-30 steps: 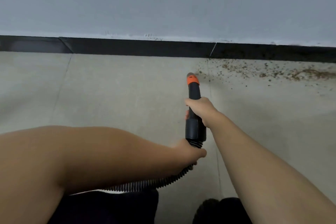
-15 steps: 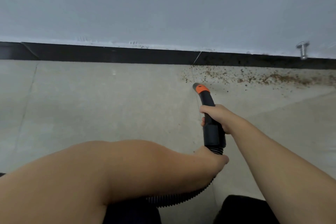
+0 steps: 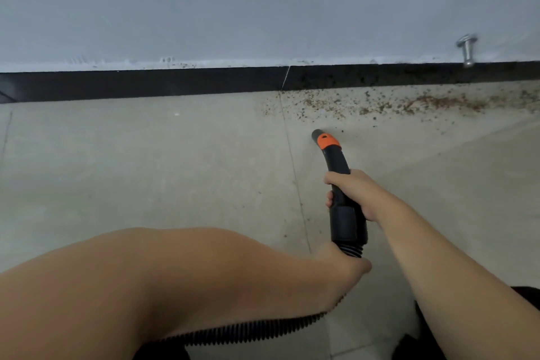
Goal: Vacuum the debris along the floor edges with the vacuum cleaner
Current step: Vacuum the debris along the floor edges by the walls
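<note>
Now at the wall's edge

My right hand (image 3: 352,193) grips the vacuum nozzle (image 3: 336,166); my left hand (image 3: 343,267) holds the ribbed hose (image 3: 257,330). Its tip sits just short of the debris (image 3: 380,104) strewn along the black skirting (image 3: 175,82).

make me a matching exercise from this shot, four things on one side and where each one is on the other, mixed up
Things:
1. right hand
2. left hand
3. debris
4. metal stopper

Places:
A. on the wall above the black baseboard
B. gripping the ribbed hose just behind the wand
C. scattered on the floor against the baseboard
D. wrapped round the black wand below its orange collar

Pairs: 1-D, 2-B, 3-C, 4-A
</note>
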